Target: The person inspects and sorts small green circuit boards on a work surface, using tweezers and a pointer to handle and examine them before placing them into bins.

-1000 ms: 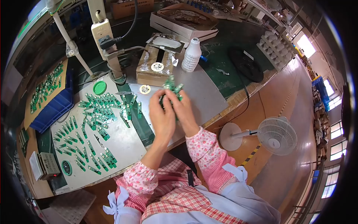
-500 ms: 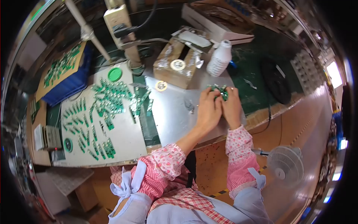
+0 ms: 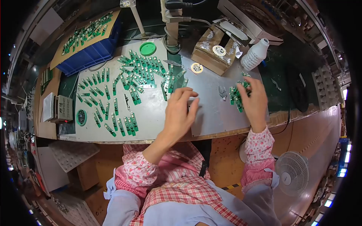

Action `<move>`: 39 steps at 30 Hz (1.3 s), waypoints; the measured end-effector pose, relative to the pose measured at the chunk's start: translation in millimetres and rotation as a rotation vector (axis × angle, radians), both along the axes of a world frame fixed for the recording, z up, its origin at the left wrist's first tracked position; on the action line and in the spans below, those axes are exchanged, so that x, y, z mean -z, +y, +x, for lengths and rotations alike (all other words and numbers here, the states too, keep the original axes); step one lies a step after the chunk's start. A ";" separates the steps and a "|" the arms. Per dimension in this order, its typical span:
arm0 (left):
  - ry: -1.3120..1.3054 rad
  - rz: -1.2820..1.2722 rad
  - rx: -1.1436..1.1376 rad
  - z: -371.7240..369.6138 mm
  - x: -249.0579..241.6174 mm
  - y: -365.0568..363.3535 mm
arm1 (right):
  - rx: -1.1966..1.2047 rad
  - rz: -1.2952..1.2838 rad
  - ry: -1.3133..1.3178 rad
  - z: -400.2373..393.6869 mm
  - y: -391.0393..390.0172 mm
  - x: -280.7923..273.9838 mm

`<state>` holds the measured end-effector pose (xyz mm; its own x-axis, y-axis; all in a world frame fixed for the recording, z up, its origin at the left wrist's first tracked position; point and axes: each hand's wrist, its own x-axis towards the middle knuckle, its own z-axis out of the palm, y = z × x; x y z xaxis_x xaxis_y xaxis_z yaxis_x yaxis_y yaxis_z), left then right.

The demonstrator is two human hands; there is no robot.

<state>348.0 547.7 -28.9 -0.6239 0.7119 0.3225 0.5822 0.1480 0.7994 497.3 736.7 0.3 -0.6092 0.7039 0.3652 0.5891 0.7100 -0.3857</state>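
Note:
Over the metal sheet [image 3: 205, 124], my left hand [image 3: 178, 115] has its thumb and fingers apart and nothing between them. Its fingertips are close to a loose group of small green circuit boards [image 3: 171, 81] at the sheet's left edge. At the right, my right hand [image 3: 257, 103] is beside a small pile of green circuit boards [image 3: 237, 96]. Its thumb and fingers are spread at the pile's edge, and part of the pile is hidden behind them. A crumpled grey scrap [image 3: 222, 92] lies just left of that pile.
Many more boards [image 3: 139, 71] cover the white board [image 3: 151, 120] at left, with a green lid [image 3: 148, 48] behind them. A blue bin [image 3: 88, 56], cardboard box [image 3: 213, 51] and white bottle [image 3: 255, 54] stand at the back. A fan [image 3: 292, 173] is at lower right.
My hands were together over the right-hand boards. The left has moved away leftward toward the other boards, while the right stays by the pile. The view has shifted as well.

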 end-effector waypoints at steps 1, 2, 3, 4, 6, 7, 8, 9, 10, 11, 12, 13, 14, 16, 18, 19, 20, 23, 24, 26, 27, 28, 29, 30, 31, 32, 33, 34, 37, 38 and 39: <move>0.047 -0.011 -0.037 -11.9 1.2 -8.2 | -0.159 -0.021 0.013 -16.5 -14.9 4.4; 0.093 -0.020 -0.077 -24.2 3.1 -14.3 | -0.320 -0.038 0.025 -34.8 -28.1 11.0; 0.136 0.016 -0.100 -39.2 11.8 -16.5 | -0.348 -0.070 -0.029 -54.3 -40.5 13.5; 0.174 -0.003 -0.108 -53.3 9.9 -20.7 | -0.374 -0.098 -0.083 -73.9 -49.7 15.1; 0.215 -0.048 -0.141 -82.0 12.7 -24.5 | -0.313 -0.092 -0.172 -106.9 -58.9 25.3; 0.280 -0.074 -0.145 -97.1 17.6 -24.7 | -0.278 -0.090 -0.220 -117.7 -61.6 31.0; 0.344 -0.101 -0.150 -111.9 20.8 -23.9 | -0.272 -0.080 -0.206 -125.2 -65.0 36.4; 0.375 -0.123 -0.091 -126.1 21.6 -22.8 | -0.268 -0.068 -0.192 -131.8 -68.0 41.3; 0.463 -0.129 -0.024 -136.8 22.3 -18.4 | -0.268 -0.058 -0.179 -135.4 -69.5 44.5; 0.549 -0.140 0.042 -146.3 24.0 -14.5 | -0.290 -0.065 -0.152 -135.9 -71.6 46.4; 0.635 -0.153 0.107 -154.5 25.7 -11.3 | -0.296 -0.096 -0.127 -137.4 -73.7 46.7; 0.579 -0.195 0.185 -158.9 24.2 -8.9 | -0.299 -0.130 -0.103 -138.2 -76.3 47.1; 0.578 -0.263 0.231 -160.6 23.4 -10.0 | -0.298 -0.167 -0.080 -138.7 -77.7 47.9; 0.579 -0.397 0.327 -162.0 18.2 -13.4 | -0.332 -0.350 0.078 -143.0 -77.5 54.5; 0.579 -0.409 0.310 -158.7 17.2 -21.9 | -0.341 -0.498 0.224 -147.6 -79.6 63.8; 0.572 -0.419 0.307 -157.5 16.1 -26.5 | -0.339 -0.551 0.286 -150.4 -80.7 67.8; 0.565 -0.429 0.299 -156.4 14.9 -30.3 | -0.340 -0.601 0.348 -154.1 -81.1 71.3; 0.553 -0.356 0.286 -155.8 13.8 -34.6 | -0.244 -0.747 0.462 -164.1 -81.9 80.8; 0.536 -0.338 0.287 -156.4 14.4 -34.5 | -0.203 -0.737 0.390 -166.8 -80.6 80.6; 0.562 -0.254 0.221 -160.4 18.6 -25.7 | -0.120 -0.712 0.251 -171.8 -78.2 76.1; 0.577 -0.210 0.190 -163.6 20.8 -17.9 | -0.127 -0.649 0.183 -173.1 -79.0 72.4; 0.593 -0.210 0.158 -167.4 23.2 -8.0 | -0.133 -0.583 0.115 -174.9 -79.7 67.6; 0.608 -0.210 0.125 -171.8 26.0 3.7 | -0.140 -0.517 0.048 -177.0 -79.7 64.8; 0.624 -0.209 0.092 -176.0 27.7 14.6 | -0.129 -0.484 0.050 -178.8 -80.2 65.4; 0.632 -0.236 0.102 -179.9 27.6 23.7 | -0.118 -0.451 0.053 -180.4 -81.4 67.2; 0.627 -0.273 0.112 -184.2 28.9 32.9 | -0.107 -0.419 0.056 -181.6 -81.9 68.2; 0.621 -0.311 0.123 -188.1 30.9 42.0 | -0.098 -0.441 0.083 -182.4 -81.2 68.0; 0.616 -0.351 0.135 -190.6 31.3 48.9 | -0.089 -0.505 0.077 -182.9 -78.2 67.4; 0.596 -0.302 0.100 -193.7 35.1 65.3 | -0.092 -0.612 0.111 -184.7 -73.1 68.1; 0.589 -0.301 0.083 -194.8 37.1 69.8 | -0.099 -0.625 0.130 -184.4 -73.6 67.6; 0.583 -0.258 0.070 -197.1 39.0 71.9 | -0.109 -0.638 0.149 -184.6 -75.3 65.7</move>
